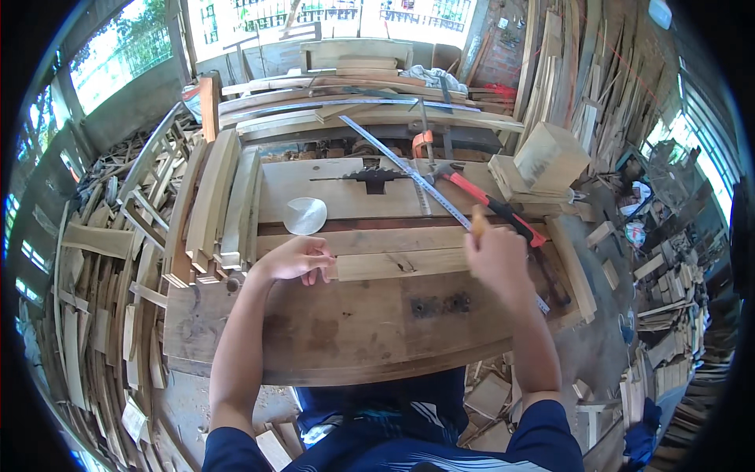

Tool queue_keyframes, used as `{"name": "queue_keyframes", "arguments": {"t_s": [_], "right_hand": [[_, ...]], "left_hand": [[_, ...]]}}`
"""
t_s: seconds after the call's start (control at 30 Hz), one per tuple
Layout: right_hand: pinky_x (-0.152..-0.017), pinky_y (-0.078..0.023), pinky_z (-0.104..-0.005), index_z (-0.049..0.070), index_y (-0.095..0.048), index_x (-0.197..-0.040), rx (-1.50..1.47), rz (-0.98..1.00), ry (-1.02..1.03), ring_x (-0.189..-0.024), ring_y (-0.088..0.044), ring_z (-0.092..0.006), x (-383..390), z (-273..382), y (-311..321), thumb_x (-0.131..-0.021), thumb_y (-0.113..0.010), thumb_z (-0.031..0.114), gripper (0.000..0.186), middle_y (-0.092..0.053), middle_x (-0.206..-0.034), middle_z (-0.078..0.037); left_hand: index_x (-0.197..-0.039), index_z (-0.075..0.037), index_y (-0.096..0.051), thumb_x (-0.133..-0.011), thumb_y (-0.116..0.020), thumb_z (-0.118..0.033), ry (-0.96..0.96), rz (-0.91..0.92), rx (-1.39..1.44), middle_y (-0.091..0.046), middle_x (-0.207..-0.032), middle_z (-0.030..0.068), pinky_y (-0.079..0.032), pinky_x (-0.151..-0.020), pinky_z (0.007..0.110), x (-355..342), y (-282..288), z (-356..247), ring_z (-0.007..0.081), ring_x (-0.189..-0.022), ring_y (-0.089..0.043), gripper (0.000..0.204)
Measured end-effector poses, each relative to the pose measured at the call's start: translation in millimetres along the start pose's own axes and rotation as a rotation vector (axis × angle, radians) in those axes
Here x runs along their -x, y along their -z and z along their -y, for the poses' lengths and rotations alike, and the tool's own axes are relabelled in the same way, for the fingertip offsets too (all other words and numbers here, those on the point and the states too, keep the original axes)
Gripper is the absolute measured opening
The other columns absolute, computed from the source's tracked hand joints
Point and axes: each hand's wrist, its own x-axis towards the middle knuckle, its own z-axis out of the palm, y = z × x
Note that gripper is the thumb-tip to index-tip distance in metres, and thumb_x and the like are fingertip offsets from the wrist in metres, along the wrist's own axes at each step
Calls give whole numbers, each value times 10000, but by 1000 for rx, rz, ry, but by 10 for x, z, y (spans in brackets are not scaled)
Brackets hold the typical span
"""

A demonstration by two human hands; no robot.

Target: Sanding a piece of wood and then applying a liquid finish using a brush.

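A narrow light wooden strip (376, 265) lies across the workbench (346, 330), with dark marks near its middle. My left hand (297, 261) is at its left end, the fingers curled around that end. Over the strip's right end is my right hand (501, 258), closed around a yellowish handle (477, 219) whose top pokes out above the fist. Whatever lies below that fist is hidden. Just beyond my left hand rests a round whitish disc (305, 215). A hammer (491, 201) with a red and black handle lies beside my right hand.
A long metal ruler (401, 167) slants across the bench. Behind it are a dark saw blade (373, 178) and an orange clamp (422, 144). Stacked boards (212, 197) line the left side; a wooden block (550, 157) stands at right. Scrap wood covers both floor sides.
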Motion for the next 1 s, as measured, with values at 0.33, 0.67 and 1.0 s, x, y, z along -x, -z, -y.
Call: {"name": "queue_keyframes", "arguments": {"t_s": [0.33,0.67,1.0], "right_hand": [[-595,-530,-452,74,-702,-1021,-789,169,656,-593,-682,-335,-164,1401,-384,-1022,-641,216,155,-662,-631,-142],[-758,-587,-511,58,-742,-899,-8,333,198,-791,-749,-382,-477,598,97,-909,-645,307,268,-750,-802,-167],[-679,-565,-492,115,-704,-1001,-300,99,351,-739,-735,-367,-50,1010,-151,-952,-674,248,146,-724,-755,-127]], "left_hand": [[-1119,-39,-687,-1051,-656,-271,-53,14,-6,-776,-867,76,-559,-602,269,-1,-58,-6,110,-662,-687,244],[-1000,-22,-650,-1057,-644,-260,-50,-11,3,-774,-853,83,-547,-568,280,9,-19,44,129,-620,-681,245],[-1052,-19,-665,-1056,-640,-248,-24,-8,-54,-783,-863,94,-543,-578,264,20,-22,36,119,-621,-681,231]]}}
